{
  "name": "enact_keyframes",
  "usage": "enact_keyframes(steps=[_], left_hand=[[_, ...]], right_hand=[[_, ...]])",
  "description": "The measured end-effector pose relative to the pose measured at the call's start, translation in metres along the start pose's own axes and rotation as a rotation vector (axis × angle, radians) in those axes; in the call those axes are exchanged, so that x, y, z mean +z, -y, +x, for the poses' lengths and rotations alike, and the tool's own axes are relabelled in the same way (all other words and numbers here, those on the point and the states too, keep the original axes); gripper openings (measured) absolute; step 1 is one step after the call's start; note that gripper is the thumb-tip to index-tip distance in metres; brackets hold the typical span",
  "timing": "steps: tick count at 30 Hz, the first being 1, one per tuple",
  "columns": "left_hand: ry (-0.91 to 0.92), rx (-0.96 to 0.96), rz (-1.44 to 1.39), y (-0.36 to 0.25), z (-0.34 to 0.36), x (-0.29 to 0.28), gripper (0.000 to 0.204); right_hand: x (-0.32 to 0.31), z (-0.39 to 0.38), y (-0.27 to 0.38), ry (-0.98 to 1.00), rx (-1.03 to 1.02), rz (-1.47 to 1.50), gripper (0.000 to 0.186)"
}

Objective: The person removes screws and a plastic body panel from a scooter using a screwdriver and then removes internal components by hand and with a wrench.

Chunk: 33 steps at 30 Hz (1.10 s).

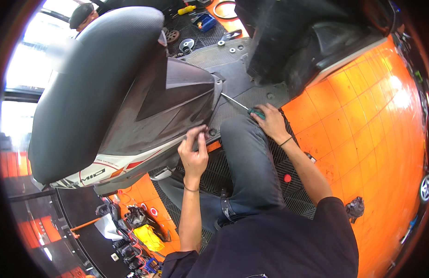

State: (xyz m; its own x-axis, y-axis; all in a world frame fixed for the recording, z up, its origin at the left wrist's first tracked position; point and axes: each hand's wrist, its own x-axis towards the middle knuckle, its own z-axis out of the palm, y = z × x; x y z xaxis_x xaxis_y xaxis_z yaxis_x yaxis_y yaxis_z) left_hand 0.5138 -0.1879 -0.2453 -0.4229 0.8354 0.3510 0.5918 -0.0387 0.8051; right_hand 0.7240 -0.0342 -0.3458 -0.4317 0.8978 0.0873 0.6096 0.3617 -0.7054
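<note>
My right hand (273, 124) is closed around the green handle of a screwdriver (257, 113). Its thin metal shaft points up and left, and the tip is by the front point of the scooter's dark centre panel (177, 99). My left hand (194, 155) is beside the panel's lower edge, near the footboard. The fingers there are bent, with thumb and fingertips close together; whatever they may pinch is too small to make out. Behind the panel rises the long black scooter seat (94, 88). A white side cover (117, 164) with red marks runs below it.
My bent knee (244, 139) is against the grey footboard (279, 95). The black front shield (279, 41) stands at the far right. Loose parts and a yellow-handled tool (186, 9) lie beyond the scooter. A red cap (287, 178) rests on the black mat. Another person's head shows far left.
</note>
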Motion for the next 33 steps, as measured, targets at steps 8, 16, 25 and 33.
enact_keyframes(steps=[8, 16, 25, 33], left_hand=[[0.619, 0.618, 0.866, 0.084, 0.146, 0.114, 0.021], [1.021, 0.402, 1.308, 0.088, 0.21, 0.16, 0.021], [1.192, 0.464, 1.183, 0.112, 0.242, 0.16, 0.04], [1.229, 0.492, 1.071, 0.111, 0.245, 0.162, 0.033]], right_hand=[[0.003, 0.006, -0.005, 0.465, 0.529, -0.071, 0.084], [0.022, -0.011, -0.034, 0.257, 0.515, 0.365, 0.059], [0.025, -0.021, -0.028, 0.188, 0.457, 0.504, 0.052], [0.034, -0.022, -0.034, 0.144, 0.411, 0.498, 0.048]])
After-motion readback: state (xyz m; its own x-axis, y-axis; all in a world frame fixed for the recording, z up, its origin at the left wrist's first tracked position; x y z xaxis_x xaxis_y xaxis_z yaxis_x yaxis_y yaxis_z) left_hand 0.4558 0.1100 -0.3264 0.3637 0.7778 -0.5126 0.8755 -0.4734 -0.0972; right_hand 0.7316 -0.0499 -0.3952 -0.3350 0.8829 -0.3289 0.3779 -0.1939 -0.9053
